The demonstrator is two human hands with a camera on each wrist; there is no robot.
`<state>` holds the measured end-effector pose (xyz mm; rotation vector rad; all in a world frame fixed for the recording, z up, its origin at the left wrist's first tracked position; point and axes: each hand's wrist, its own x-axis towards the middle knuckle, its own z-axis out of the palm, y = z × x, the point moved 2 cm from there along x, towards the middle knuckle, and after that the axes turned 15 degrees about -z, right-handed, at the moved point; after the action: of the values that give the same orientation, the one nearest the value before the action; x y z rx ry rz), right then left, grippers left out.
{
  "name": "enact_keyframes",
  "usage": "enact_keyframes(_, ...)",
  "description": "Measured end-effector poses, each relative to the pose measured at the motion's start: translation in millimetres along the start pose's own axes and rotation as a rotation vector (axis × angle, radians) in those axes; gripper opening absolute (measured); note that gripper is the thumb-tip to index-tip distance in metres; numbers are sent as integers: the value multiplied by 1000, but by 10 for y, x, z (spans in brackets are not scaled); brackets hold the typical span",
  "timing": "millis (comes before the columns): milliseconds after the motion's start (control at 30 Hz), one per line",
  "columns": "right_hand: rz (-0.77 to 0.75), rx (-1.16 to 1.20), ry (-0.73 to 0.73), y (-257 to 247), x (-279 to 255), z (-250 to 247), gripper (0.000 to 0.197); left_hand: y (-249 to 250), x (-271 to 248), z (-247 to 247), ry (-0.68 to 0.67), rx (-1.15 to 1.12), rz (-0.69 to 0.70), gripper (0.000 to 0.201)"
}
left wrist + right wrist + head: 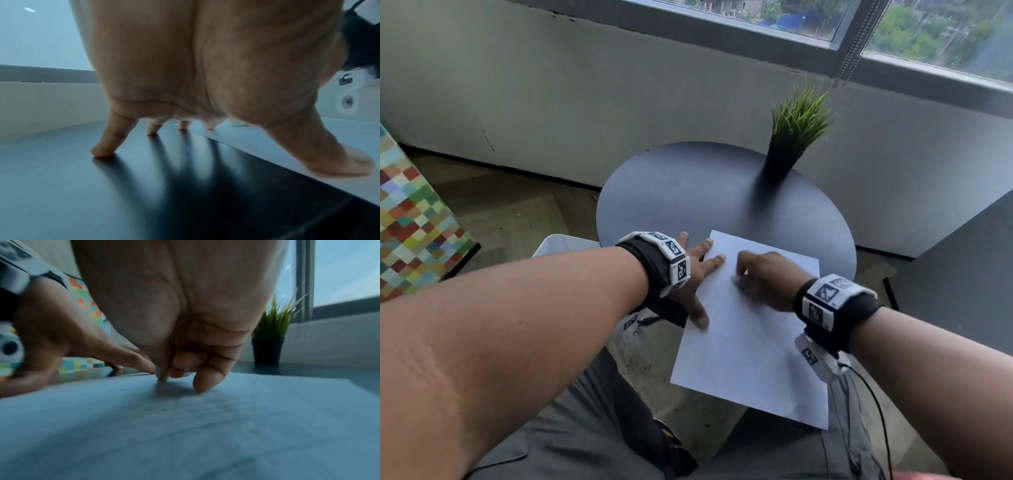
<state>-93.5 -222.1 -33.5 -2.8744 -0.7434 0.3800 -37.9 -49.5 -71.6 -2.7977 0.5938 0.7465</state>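
Note:
A white sheet of paper (750, 335) lies on a round dark table (688, 192), its near half hanging over the table's front edge above my lap. My left hand (693, 274) is spread flat with straight fingers; its thumb (339, 162) and some fingertips press on the paper's left edge (308, 154), and the other fingers rest on the bare table (123, 186). My right hand (763, 277) sits on the far part of the sheet with its fingers curled under. In the right wrist view its fingertips (201, 386) touch the paper (185, 426) and hold nothing.
A green plant in a black pot (791, 137) stands at the table's far right. A colourful checkered panel (410, 222) leans at the left, a white object (565, 245) sits beside the table, and a dark grey cabinet (962, 267) stands to the right. A window (928, 31) runs above the wall.

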Motion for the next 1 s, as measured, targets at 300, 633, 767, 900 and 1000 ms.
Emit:
enact_keyframes(300,-100,9,-92,-177,-75,62,16,11,-9,-10,-9,3,-6,139)
enact_keyframes(633,-111,33,-106,-178,-86,91,13,24,-38,-22,-12,2,-14,138)
enact_keyframes(767,97,-36,-5,171,-56,0,21,60,-45,-33,-36,-20,-42,138)
enact_keyframes(900,51,-4,6,6,-35,34,16,124,-44,-14,-21,-67,-61,130)
enact_keyframes(1000,-72,52,-65,-97,-48,36,13,134,-56,-10,-14,-65,-57,128)
